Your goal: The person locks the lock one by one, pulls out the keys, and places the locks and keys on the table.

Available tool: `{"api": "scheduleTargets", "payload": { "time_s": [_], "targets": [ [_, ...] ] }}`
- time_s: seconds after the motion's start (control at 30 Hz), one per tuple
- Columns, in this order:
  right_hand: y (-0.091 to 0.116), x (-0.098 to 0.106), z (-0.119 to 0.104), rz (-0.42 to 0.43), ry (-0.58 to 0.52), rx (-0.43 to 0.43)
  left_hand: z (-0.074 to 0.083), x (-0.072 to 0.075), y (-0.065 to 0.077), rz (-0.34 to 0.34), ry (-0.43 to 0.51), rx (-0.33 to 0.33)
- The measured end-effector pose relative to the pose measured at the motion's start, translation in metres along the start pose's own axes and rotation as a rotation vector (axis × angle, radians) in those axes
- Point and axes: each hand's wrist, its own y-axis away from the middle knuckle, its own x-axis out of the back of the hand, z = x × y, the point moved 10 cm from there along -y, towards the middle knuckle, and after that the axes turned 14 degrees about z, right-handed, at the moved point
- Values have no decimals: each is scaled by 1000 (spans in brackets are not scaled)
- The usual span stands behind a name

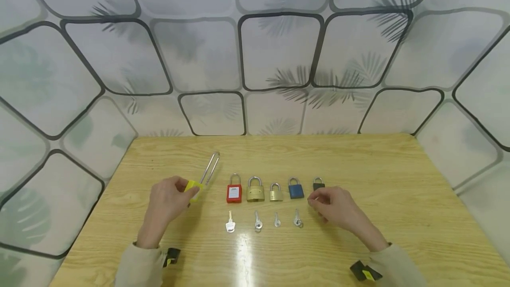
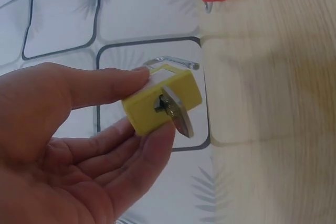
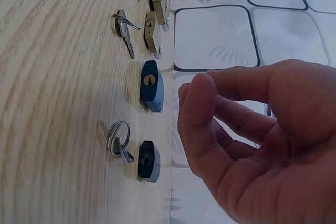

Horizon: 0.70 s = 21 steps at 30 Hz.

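Note:
My left hand [image 1: 169, 196] pinches a yellow padlock [image 2: 168, 98] between thumb and fingers, above the left part of the table. A key [image 2: 179, 114] sticks out of its keyhole. The padlock's long shackle [image 1: 211, 166] points up and away, and one end looks free of the body. Over the right part of the table, my right hand [image 1: 336, 207] has loosely curled fingers, with nothing visible between them. Nearest to it are a black padlock [image 3: 149, 161], partly covered in the head view, a key with rings [image 3: 119, 140] and a blue padlock [image 3: 151, 85].
A red padlock [image 1: 234, 193], a larger brass padlock [image 1: 255, 193] and a smaller brass one [image 1: 276, 195] stand in a row with the blue padlock. Before them lie several keys, including a broad-headed key [image 1: 230, 225]. A patterned wall [image 1: 275, 110] rises behind the table [image 1: 279, 149].

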Motion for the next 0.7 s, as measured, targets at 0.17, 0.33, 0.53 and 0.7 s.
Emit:
{"api": "scheduleTargets", "payload": {
  "time_s": [0.17,0.33,0.53,0.7],
  "targets": [
    [-1,-1,0,3,-7,-5,18,3,3,29,53,-43],
    [-2,1,-4,16,-12,4,42,-2,8,53,130,-139],
    [0,6,-13,61,-48,42,63,-16,15,54,229,-218],
    [3,11,-22,90,-111,63,73,-27,23,31,297,-236]
  ]
}}
